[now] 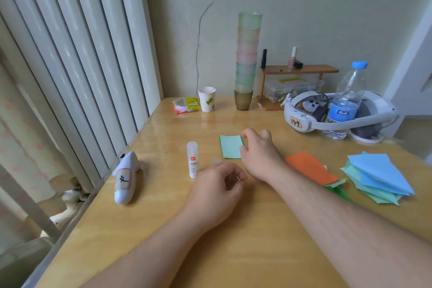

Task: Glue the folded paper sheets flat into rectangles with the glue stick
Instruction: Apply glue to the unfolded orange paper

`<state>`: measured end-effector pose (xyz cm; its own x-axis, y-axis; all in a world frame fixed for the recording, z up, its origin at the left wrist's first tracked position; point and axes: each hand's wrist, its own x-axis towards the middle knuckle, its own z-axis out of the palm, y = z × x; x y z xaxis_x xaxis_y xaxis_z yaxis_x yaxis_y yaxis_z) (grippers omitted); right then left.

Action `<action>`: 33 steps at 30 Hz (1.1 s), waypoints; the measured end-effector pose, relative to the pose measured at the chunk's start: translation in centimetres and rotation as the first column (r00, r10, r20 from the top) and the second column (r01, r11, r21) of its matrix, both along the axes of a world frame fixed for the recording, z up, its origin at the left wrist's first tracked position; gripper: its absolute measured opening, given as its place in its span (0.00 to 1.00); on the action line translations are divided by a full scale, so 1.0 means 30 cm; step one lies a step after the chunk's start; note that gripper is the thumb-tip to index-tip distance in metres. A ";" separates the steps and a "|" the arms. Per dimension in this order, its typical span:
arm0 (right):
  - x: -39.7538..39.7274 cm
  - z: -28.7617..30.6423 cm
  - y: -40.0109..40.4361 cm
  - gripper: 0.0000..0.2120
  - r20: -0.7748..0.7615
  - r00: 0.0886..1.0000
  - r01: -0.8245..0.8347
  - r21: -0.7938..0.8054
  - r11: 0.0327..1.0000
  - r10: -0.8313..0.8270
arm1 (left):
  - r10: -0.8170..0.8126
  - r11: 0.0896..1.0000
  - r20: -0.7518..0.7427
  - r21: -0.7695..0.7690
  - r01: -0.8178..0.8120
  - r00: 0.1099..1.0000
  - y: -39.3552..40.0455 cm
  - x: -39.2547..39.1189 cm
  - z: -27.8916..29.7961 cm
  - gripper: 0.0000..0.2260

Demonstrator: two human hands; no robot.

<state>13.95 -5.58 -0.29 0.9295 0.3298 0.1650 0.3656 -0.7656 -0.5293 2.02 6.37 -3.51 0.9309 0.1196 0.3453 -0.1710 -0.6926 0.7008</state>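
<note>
A light green folded paper rectangle [230,146] lies flat on the wooden table [245,229]. My right hand [258,151] is at its right edge, with thumb and index fingertips touching that edge and the other fingers bent. A white glue stick [192,161] with its translucent cap on stands upright to the left of the paper. My left hand [216,188] rests on the table just right of the glue stick, fingers loosely curled, with nothing visible in it. An orange folded sheet [311,167] and a stack of blue and green folded sheets [379,176] lie to the right.
A white controller [125,177] lies near the table's left edge. At the back stand a paper cup [207,99], a tall stack of plastic cups [246,61], a small wooden shelf [301,69], a white headset [304,114] and a water bottle [346,103].
</note>
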 end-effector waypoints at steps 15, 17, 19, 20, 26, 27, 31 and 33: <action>-0.051 0.042 -0.536 0.25 -0.105 0.983 0.133 -0.147 0.980 -0.150 | -0.105 0.988 -0.068 0.105 0.112 0.992 -0.024 -0.030 0.016 0.03; -0.056 0.012 -0.518 0.38 -0.090 0.986 0.120 -0.207 0.971 -0.141 | -0.111 0.987 -0.058 0.110 0.116 0.992 -0.024 -0.032 0.016 0.03; -0.052 -0.002 -0.504 0.46 -0.082 0.983 0.146 -0.165 0.975 -0.161 | -0.107 0.987 -0.051 0.114 0.112 0.993 -0.024 -0.031 0.016 0.03; -0.051 -0.004 -0.499 0.49 -0.092 0.980 0.162 -0.120 0.979 -0.174 | -0.102 0.988 -0.050 0.113 0.108 0.993 -0.023 -0.032 0.016 0.03; -0.024 0.008 -0.518 0.41 -0.029 0.974 0.228 0.056 0.972 -0.227 | -0.114 0.987 -0.043 0.107 0.118 0.993 -0.023 -0.029 0.017 0.04; -0.017 0.009 -0.529 0.36 -0.014 0.970 0.243 0.078 0.967 -0.242 | -0.116 0.987 -0.043 0.109 0.120 0.992 -0.022 -0.028 0.016 0.05; -0.011 0.032 -0.572 0.26 0.019 0.972 0.219 0.307 0.926 -0.236 | -0.111 0.986 -0.049 0.123 0.116 0.993 -0.025 -0.023 0.019 0.05; -0.034 0.054 -0.570 0.23 0.027 0.975 0.178 0.505 0.844 -0.221 | -0.110 0.986 -0.044 0.125 0.115 0.993 -0.027 -0.021 0.024 0.06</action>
<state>12.93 -22.69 1.33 0.9427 -0.0077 0.3337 0.2913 -0.4690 -0.8338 1.40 5.56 -2.80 0.9483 -0.0289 0.3161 -0.2283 -0.7542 0.6157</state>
